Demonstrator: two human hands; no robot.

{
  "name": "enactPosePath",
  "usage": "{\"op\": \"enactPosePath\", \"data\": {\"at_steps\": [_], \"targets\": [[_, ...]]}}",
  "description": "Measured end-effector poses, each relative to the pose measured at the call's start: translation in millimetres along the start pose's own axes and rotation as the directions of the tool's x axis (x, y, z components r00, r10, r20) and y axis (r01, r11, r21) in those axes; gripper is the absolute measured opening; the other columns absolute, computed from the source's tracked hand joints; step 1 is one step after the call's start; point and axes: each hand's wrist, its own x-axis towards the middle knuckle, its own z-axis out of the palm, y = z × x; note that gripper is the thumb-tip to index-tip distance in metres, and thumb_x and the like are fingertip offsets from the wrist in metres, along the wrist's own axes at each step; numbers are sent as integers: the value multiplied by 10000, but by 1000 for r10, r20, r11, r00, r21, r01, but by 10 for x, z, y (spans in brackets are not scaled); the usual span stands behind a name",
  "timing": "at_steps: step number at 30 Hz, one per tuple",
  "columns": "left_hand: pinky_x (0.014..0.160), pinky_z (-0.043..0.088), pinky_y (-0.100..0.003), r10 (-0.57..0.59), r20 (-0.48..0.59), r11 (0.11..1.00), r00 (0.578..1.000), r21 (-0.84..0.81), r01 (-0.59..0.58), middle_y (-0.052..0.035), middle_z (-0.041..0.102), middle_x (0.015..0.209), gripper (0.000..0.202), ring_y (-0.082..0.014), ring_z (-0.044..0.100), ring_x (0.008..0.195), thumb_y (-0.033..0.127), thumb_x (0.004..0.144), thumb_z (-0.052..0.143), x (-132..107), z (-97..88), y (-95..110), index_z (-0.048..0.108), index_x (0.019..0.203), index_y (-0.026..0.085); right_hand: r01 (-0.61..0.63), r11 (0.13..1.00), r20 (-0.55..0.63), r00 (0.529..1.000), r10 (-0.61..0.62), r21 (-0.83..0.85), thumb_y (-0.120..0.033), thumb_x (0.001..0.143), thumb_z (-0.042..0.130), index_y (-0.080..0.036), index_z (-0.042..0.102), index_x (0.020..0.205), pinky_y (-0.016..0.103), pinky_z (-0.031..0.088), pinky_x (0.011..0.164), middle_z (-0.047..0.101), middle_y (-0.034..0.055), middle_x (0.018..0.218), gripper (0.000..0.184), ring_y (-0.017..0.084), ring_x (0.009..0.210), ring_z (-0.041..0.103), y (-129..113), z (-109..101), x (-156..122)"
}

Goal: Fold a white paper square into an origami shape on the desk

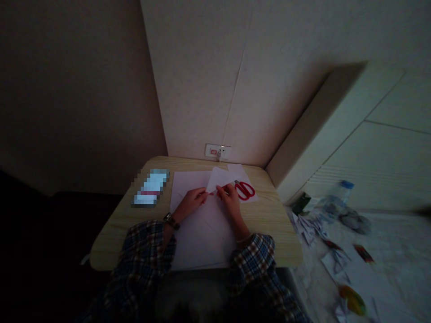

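Observation:
Both hands meet over white paper sheets (198,233) on a small wooden table (269,215). My left hand (192,199) and my right hand (228,197) pinch a small red piece (212,193) between their fingertips; what it is cannot be made out. A white folded sheet (220,178) lies just beyond the fingers. Red-handled scissors (245,190) lie on paper immediately right of my right hand, untouched. A watch sits on my left wrist, and both sleeves are plaid.
A phone-like blurred object (151,187) lies on the table's left part. A wall socket (217,151) is behind the table. To the right, a pale surface holds paper scraps (311,226), a plastic bottle (336,197) and a yellow item (352,299).

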Motion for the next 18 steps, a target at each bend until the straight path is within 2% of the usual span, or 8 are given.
{"op": "enactPosePath", "data": {"at_steps": [5,10,18], "targets": [[503,306,-229,2,-7,1000,1000,25,-2,43,418,511,328,-115,403,498,371,828,397,6,20,-14,482,573,181,-40,998,58,998,37,50,-411,692,603,-199,516,610,253,394,523,556,-13,588,244,134,547,504,-11,32,-11],[512,324,-231,-15,-5,1000,1000,-21,14,43,429,539,337,-116,418,506,407,854,356,-11,45,-7,546,705,173,-85,996,97,992,81,30,-403,644,635,-195,542,591,254,410,543,572,-13,588,234,136,560,519,2,73,-7],[467,320,-223,-50,-28,997,998,-63,48,43,443,521,336,-108,418,472,445,835,397,-25,51,34,507,667,176,-74,997,136,988,70,27,-401,656,623,-182,556,579,244,419,558,579,-16,577,241,131,572,523,-39,54,-18]]}}
